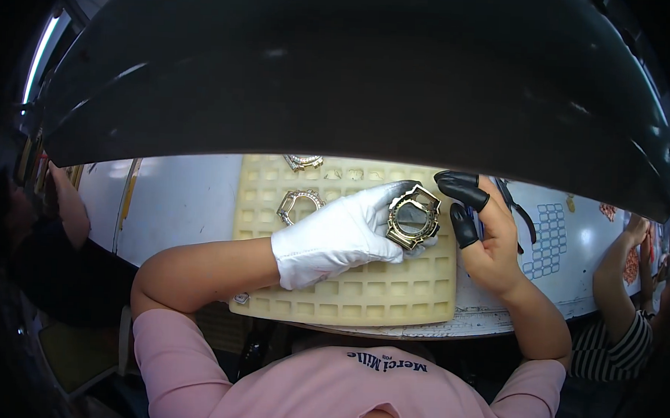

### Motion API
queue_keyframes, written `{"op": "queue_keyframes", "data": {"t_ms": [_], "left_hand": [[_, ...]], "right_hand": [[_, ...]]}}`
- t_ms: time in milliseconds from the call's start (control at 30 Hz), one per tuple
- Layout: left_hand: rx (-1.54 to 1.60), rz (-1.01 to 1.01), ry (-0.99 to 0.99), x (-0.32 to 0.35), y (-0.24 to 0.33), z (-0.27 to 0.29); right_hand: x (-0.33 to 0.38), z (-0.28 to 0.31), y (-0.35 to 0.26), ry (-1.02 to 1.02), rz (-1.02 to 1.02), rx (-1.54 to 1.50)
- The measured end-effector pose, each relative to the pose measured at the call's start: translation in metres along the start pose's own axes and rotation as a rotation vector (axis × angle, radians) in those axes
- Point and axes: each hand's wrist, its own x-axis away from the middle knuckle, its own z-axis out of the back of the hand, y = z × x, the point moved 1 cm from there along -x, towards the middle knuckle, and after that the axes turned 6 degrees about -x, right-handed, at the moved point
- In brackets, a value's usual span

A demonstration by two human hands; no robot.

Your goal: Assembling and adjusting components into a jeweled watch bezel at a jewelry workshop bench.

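Observation:
My left hand (342,228), in a white cloth glove, grips a gold-coloured metal watch case (405,240) by its left and lower edge. The case is tilted up, and its round opening shows through. Just to its right, my right hand (490,242) wears black finger cots on the thumb and forefinger. These two are apart, with a gap between them and not touching the case; the other fingers are mostly hidden. Under both hands lies a pale yellow tray (330,310) of square pockets. Another gold watch case (284,207) rests on it beside my glove.
A third case (303,161) shows at the tray's far edge. Dark curved tool handles (527,217) and a sheet of blue-outlined pieces (549,244) lie to the right. A large dark cover (340,82) hangs above. Other people's arms (70,205) appear on both sides.

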Motion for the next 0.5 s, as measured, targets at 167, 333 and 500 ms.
{"op": "queue_keyframes", "data": {"t_ms": [167,333,500], "left_hand": [[0.023,-0.016,-0.011,0.001,0.0008,-0.0016],[0.03,-0.01,0.001,0.0012,0.0016,-0.0029],[0.017,-0.005,0.014,-0.0007,0.0005,-0.0025]], "right_hand": [[-0.0008,0.0012,-0.0013,-0.009,0.123,0.13],[-0.0017,0.0011,-0.0033,-0.03,0.159,0.18],[0.0028,0.0031,-0.0014,-0.069,0.068,0.192]]}}
